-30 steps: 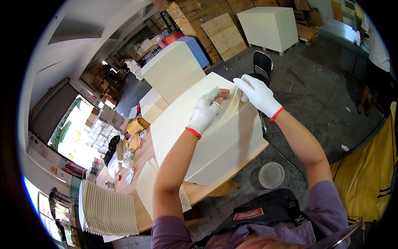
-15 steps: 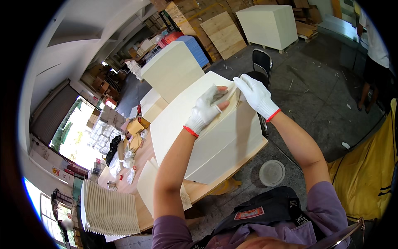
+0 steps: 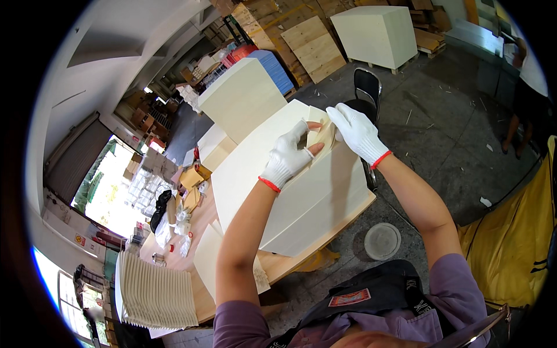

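A tall stack of cream paper sheets (image 3: 307, 203) stands on the wooden table in front of me. White gloves with red cuffs cover both my hands. On the top near edge of the stack rests my left hand (image 3: 285, 155), its bare thumb and index fingertip spread apart beside the bent-up sheets. At the far right corner my right hand (image 3: 357, 132) is closed, its fingers together around the edge of several lifted sheets (image 3: 320, 137). Its fingertips partly hide that corner, so how many sheets it grips is unclear.
Another block of paper (image 3: 243, 95) rises behind the stack. At the left lie a fanned pile of cream sheets (image 3: 156, 290) and loose sheets (image 3: 210, 255). A black chair (image 3: 368, 87) stands beyond the right corner; a round pale lid or bucket (image 3: 382, 241) is on the floor.
The sheet corners between my hands have bent up and folded back further. My left hand has shifted very slightly; the right stays at the corner. The person at far right has moved a little.
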The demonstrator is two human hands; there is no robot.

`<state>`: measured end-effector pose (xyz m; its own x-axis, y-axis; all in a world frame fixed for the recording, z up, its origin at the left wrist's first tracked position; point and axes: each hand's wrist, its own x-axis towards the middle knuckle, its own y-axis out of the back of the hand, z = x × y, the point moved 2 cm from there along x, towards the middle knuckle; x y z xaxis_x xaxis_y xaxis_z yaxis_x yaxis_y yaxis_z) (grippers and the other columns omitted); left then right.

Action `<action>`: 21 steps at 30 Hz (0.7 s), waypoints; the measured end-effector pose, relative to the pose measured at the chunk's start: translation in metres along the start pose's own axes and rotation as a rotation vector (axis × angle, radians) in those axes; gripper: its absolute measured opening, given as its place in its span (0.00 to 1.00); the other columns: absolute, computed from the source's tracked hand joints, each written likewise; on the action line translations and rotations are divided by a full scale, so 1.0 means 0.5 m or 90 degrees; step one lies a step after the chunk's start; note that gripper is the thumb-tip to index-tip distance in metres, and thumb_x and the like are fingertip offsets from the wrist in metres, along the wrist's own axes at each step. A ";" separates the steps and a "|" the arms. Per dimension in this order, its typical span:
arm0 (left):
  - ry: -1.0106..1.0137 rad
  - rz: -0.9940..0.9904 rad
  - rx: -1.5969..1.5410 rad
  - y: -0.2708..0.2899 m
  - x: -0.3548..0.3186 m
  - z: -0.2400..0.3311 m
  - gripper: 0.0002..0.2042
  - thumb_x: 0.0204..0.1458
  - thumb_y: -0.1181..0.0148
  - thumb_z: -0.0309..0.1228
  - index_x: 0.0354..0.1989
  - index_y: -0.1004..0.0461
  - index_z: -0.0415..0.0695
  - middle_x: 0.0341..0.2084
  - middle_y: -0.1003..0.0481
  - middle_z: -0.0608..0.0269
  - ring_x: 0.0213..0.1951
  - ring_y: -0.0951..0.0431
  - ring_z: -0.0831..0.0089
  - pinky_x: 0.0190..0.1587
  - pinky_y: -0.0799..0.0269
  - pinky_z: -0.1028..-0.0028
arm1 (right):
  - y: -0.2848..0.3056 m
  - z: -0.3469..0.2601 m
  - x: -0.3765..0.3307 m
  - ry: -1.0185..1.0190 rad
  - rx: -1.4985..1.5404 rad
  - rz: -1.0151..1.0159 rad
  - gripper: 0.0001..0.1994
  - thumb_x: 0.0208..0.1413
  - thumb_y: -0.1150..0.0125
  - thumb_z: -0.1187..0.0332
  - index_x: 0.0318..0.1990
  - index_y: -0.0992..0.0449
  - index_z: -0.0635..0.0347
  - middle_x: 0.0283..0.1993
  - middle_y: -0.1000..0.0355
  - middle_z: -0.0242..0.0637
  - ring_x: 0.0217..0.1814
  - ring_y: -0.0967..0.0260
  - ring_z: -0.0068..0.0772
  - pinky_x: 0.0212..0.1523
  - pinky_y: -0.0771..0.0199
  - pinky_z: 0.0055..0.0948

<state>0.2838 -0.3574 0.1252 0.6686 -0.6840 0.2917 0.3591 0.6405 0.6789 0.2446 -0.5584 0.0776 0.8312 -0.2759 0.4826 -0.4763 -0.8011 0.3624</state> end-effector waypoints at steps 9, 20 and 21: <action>-0.015 0.048 0.037 0.007 -0.004 0.004 0.18 0.63 0.38 0.34 0.61 0.22 0.47 0.28 0.32 0.68 0.33 0.33 0.78 0.41 0.32 0.73 | 0.004 -0.004 -0.003 -0.002 -0.016 0.001 0.29 0.74 0.60 0.39 0.40 0.28 0.59 0.34 0.25 0.55 0.42 0.25 0.64 0.42 0.30 0.53; 0.100 -0.012 0.107 0.003 0.000 0.032 0.20 0.58 0.27 0.33 0.58 0.22 0.47 0.39 0.16 0.59 0.41 0.17 0.71 0.47 0.23 0.69 | 0.001 0.005 -0.002 -0.015 -0.005 0.007 0.28 0.74 0.59 0.40 0.42 0.27 0.59 0.35 0.25 0.55 0.43 0.26 0.63 0.43 0.30 0.53; 0.082 -0.006 0.106 0.002 0.001 0.030 0.19 0.59 0.28 0.32 0.58 0.22 0.47 0.34 0.21 0.63 0.37 0.22 0.74 0.44 0.25 0.70 | 0.002 0.004 -0.002 -0.017 -0.004 0.006 0.29 0.74 0.59 0.40 0.42 0.27 0.59 0.35 0.25 0.55 0.42 0.26 0.63 0.42 0.30 0.53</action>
<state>0.2747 -0.3622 0.1358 0.7471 -0.6328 0.2034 0.2600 0.5599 0.7867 0.2437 -0.5602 0.0757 0.8337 -0.2982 0.4647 -0.4865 -0.7947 0.3629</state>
